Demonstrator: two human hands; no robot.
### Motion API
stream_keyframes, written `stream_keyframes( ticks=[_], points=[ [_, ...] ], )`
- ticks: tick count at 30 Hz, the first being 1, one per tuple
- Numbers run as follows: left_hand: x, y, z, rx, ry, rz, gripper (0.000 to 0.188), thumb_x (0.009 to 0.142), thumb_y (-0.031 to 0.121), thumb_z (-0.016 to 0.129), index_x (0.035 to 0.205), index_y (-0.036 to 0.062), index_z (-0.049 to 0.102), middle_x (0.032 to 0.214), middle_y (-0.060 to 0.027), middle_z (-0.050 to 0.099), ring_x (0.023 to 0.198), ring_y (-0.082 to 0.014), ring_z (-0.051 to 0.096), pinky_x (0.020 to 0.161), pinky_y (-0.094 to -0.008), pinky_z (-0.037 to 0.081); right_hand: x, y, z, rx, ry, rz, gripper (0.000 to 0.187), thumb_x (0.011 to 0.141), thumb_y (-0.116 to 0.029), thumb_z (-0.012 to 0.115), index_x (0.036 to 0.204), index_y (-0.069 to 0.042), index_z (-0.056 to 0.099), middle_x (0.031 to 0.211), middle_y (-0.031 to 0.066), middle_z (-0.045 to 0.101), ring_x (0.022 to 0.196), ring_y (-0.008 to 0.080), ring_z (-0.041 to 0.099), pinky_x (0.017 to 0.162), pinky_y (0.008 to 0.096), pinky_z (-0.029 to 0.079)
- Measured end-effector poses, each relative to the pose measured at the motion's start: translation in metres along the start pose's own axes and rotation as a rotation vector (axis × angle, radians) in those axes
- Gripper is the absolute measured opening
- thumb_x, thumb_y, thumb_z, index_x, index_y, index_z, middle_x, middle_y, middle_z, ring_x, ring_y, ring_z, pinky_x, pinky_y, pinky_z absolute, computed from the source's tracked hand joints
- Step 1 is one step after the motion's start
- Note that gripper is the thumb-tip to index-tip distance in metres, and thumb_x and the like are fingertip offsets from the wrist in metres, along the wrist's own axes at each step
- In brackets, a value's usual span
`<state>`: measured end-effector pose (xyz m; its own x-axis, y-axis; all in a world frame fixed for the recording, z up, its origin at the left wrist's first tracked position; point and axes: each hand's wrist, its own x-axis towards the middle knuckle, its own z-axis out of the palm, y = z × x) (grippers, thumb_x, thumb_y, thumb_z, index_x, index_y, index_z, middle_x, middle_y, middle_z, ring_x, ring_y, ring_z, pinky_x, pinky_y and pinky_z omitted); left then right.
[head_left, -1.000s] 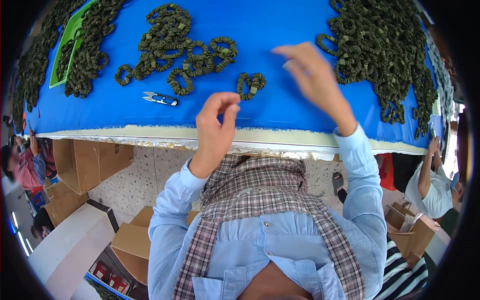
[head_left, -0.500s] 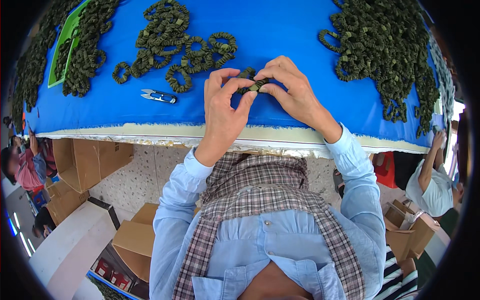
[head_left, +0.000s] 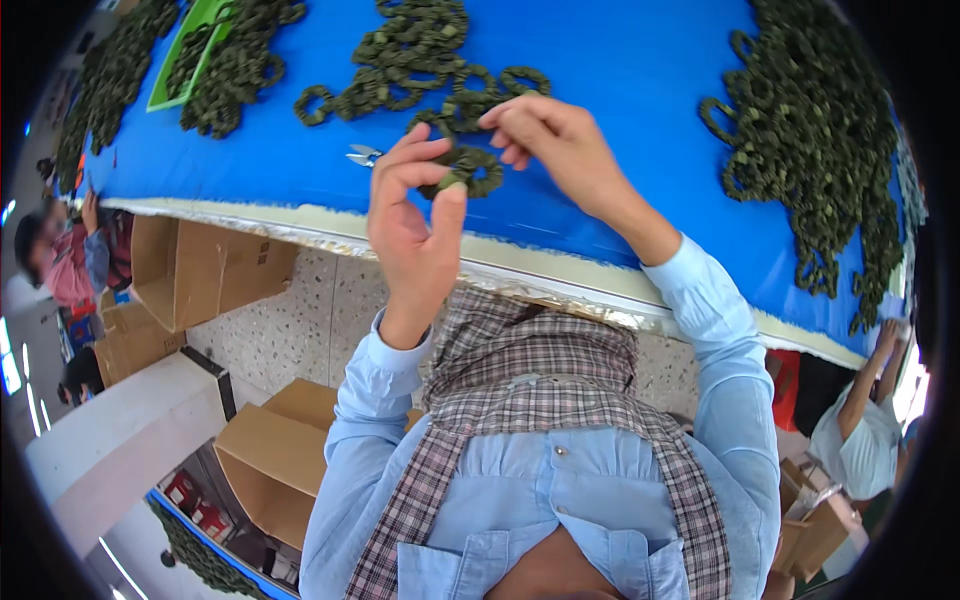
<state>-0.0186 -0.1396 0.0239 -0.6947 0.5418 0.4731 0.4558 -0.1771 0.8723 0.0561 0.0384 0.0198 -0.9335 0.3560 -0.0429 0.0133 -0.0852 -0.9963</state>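
Blue-covered table (head_left: 620, 70); dark-green scrunchie heaps (head_left: 810, 150); light-green tray (head_left: 180, 48); metal snips (head_left: 366, 154).

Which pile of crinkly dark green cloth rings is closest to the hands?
The middle pile, just beyond the left hand and right hand; the other piles lie farther off, toward the sides.

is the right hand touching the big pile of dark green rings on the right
Apart. The head view plainly shows blue cloth between the right hand and the pile.
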Motion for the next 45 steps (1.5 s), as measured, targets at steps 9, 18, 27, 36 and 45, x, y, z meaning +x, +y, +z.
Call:
stream_keyframes(
  ticks=[9,18,27,36,45],
  points=[
    [0.003,0.027,-0.047,-0.152,0.135,0.022,0.018,0.087,-0.004,0.059,0.100,0.0008,0.048,0.122,-0.0200,0.055,0.123,-0.0299,0.050,0.099,-0.0380,0.044,0.046,0.041,0.104,-0.925,-0.046,-0.742,0.023,0.076,-0.006,0.061,0.099,-0.003,0.060,0.083,0.0134,0.053,0.080,0.0310,0.053,0.070,0.0395,0.047],
    [0.001,0.024,-0.016,-0.107,0.070,-0.021,0.019,0.083,-0.009,0.060,0.097,0.0000,0.051,0.117,-0.0182,0.057,0.096,-0.0190,0.059,0.084,-0.0302,0.050,-0.009,-0.016,0.037,-0.475,0.321,-0.360,0.023,0.089,-0.013,0.062,0.107,0.000,0.061,0.089,0.0080,0.059,0.074,0.0194,0.056,0.063,0.0321,0.045],
    [-0.001,0.020,0.018,0.101,-0.026,0.146,0.026,0.074,-0.010,0.065,0.094,0.0031,0.054,0.109,-0.0165,0.063,0.096,-0.0268,0.061,0.078,-0.0343,0.052,-0.090,-0.044,0.023,-0.413,0.304,-0.283,0.020,0.085,-0.009,0.070,0.103,-0.001,0.071,0.076,0.0059,0.060,0.064,0.0112,0.053,0.053,0.0249,0.039],
    [-0.005,0.027,0.021,0.142,-0.095,0.171,0.023,0.080,-0.009,0.065,0.096,0.0020,0.054,0.114,-0.0161,0.061,0.100,-0.0216,0.058,0.084,-0.0306,0.049,-0.093,-0.045,0.021,-0.460,0.300,-0.284,0.024,0.082,-0.008,0.072,0.105,0.000,0.070,0.080,0.0091,0.064,0.068,0.0144,0.057,0.056,0.0259,0.044],
    [-0.007,0.025,0.020,0.159,-0.109,0.182,0.024,0.078,-0.010,0.065,0.097,0.0021,0.054,0.113,-0.0165,0.061,0.099,-0.0218,0.058,0.082,-0.0305,0.050,-0.093,-0.045,0.023,-0.472,0.287,-0.316,0.024,0.082,-0.008,0.073,0.104,0.002,0.070,0.078,0.0101,0.063,0.065,0.0156,0.057,0.055,0.0267,0.044]
  ],
)
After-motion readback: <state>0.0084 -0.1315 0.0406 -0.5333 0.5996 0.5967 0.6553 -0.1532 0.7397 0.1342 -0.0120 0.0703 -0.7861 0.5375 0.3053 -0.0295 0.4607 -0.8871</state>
